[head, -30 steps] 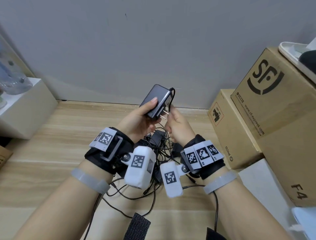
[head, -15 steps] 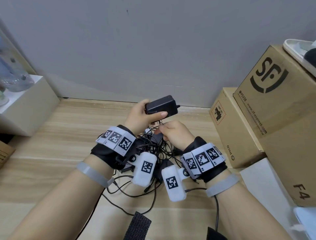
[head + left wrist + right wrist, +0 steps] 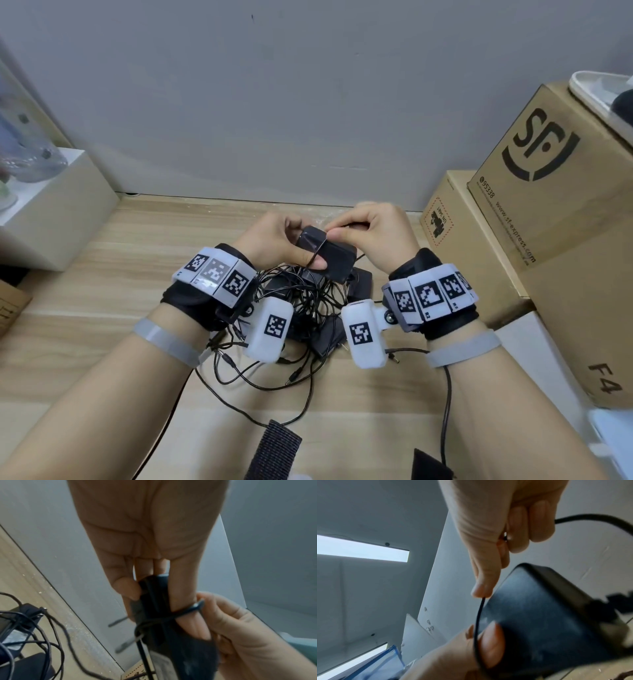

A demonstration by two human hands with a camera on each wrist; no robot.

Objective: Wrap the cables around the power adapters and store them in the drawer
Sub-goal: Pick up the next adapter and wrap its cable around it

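My left hand (image 3: 281,245) grips a black power adapter (image 3: 330,255) above a pile on the wooden floor, thumb lying across its top. Its thin black cable (image 3: 317,251) runs over the adapter and over that thumb. My right hand (image 3: 373,228) pinches the cable between thumb and forefinger just above the adapter. In the left wrist view the cable (image 3: 181,614) crosses the adapter (image 3: 171,635) beside its metal prongs (image 3: 126,643). In the right wrist view the cable (image 3: 478,614) drops from my fingertips past the adapter (image 3: 547,615).
Several more black adapters lie in a cable tangle (image 3: 308,301) under my hands. Stacked cardboard boxes (image 3: 548,212) stand at the right, a white box (image 3: 51,219) at the left. The grey wall (image 3: 274,102) closes the far side. No drawer is in view.
The adapter has come down from chest height toward the pile and turned flat. My right hand rose from under it to above it, drawing the cable over the top.
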